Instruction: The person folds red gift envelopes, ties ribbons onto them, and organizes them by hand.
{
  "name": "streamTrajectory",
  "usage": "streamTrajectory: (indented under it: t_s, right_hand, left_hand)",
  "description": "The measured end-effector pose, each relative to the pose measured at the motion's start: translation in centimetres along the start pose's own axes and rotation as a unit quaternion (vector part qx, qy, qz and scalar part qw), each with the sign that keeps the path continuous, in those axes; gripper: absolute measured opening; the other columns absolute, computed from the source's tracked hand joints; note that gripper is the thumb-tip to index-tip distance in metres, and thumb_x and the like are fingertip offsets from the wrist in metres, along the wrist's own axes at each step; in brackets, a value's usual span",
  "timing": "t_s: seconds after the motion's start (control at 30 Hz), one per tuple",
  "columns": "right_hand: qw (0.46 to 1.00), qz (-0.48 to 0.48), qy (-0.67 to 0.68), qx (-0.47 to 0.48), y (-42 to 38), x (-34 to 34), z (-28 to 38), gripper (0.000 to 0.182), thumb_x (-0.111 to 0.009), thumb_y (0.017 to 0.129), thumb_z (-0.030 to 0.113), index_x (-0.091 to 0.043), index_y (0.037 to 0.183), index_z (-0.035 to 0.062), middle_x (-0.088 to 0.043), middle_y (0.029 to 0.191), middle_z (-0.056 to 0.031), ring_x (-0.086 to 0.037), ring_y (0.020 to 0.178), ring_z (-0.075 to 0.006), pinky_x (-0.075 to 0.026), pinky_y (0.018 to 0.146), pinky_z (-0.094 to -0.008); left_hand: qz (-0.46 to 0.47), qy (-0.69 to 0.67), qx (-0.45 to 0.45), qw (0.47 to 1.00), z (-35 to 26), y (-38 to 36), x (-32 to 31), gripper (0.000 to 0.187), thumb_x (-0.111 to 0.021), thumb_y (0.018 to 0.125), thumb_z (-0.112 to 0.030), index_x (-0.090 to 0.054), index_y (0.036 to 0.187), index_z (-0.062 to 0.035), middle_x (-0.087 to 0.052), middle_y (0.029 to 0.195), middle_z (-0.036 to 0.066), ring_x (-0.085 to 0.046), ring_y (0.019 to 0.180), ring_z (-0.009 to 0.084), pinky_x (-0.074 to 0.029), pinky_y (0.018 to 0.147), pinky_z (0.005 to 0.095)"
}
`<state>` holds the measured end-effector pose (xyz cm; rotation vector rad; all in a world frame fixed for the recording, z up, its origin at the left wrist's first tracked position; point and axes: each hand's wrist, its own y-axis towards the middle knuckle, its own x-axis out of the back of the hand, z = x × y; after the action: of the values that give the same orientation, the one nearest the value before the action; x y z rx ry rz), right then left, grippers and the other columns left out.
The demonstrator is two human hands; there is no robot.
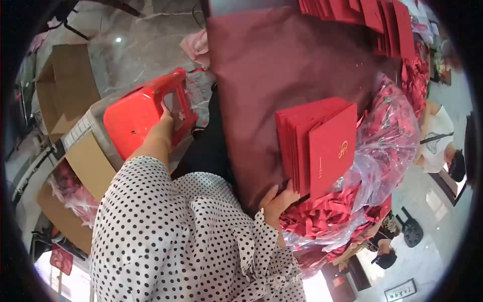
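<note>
My left hand (166, 120) is at the open side of a red plastic stool (132, 121), its fingers curled round the edge. My right hand (279, 202) grips the near lower end of a stack of red folded cards (329, 148), with the thumb apart from the fingers; some fingertips are hidden. Gold print marks the front card. The stack rests on a table with a dark red cover (251, 110). Touching it on the right is a clear plastic bag (390, 131) full of red ribbon-like strips (322, 214).
More red cards (342, 11) stand at the table's far end. Cardboard boxes (70, 83) lie left of the stool, one holding a pink plastic-wrapped bundle (73, 189). Two other people, one in a white top (436, 138), are on the right. A black chair (411, 229) stands beyond.
</note>
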<state>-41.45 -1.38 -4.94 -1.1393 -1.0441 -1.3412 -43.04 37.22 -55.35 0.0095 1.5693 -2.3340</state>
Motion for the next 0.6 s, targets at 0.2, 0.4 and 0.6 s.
streamTrajectory:
  t_s: [0.2, 0.4, 0.6]
  right_hand:
    - [0.997, 0.053, -0.023, -0.059, -0.4, 1.3, 1.6, 0.047, -0.053, 0.087, 0.018, -0.046, 0.121, -0.0129, -0.047, 0.122, -0.0343, -0.043, 0.111, -0.0525, -0.033, 0.095, -0.0571]
    - [0.995, 0.011, 0.055, -0.079, -0.1, 1.5, 2.0, 0.036, -0.057, 0.082, 0.018, -0.058, 0.113, 0.0001, -0.057, 0.113, -0.0238, -0.05, 0.106, -0.0455, -0.033, 0.095, -0.056]
    - [0.982, 0.074, 0.167, -0.044, -1.5, 0.6, -0.8, 0.05, -0.063, 0.075, 0.024, -0.05, 0.117, 0.0011, -0.043, 0.127, -0.0242, -0.04, 0.117, -0.0463, -0.034, 0.095, -0.0545]
  left_hand:
    - [0.004, 0.296, 0.065, 0.953, 2.9, -5.4, -2.3, 0.062, -0.05, 0.085, -0.044, -0.037, 0.137, -0.0134, -0.045, 0.136, 0.009, -0.038, 0.127, 0.0301, -0.035, 0.098, 0.0558]
    - [0.067, 0.579, 0.177, 0.793, 14.5, -9.3, -7.1, 0.056, -0.049, 0.086, -0.042, -0.041, 0.132, -0.0116, -0.049, 0.129, 0.011, -0.043, 0.121, 0.0316, -0.038, 0.095, 0.0532]
    - [0.179, 0.801, 0.294, 0.49, 20.6, -11.6, -14.3, 0.05, -0.049, 0.087, -0.04, -0.046, 0.127, -0.0099, -0.053, 0.123, 0.013, -0.047, 0.114, 0.033, -0.04, 0.091, 0.0507]
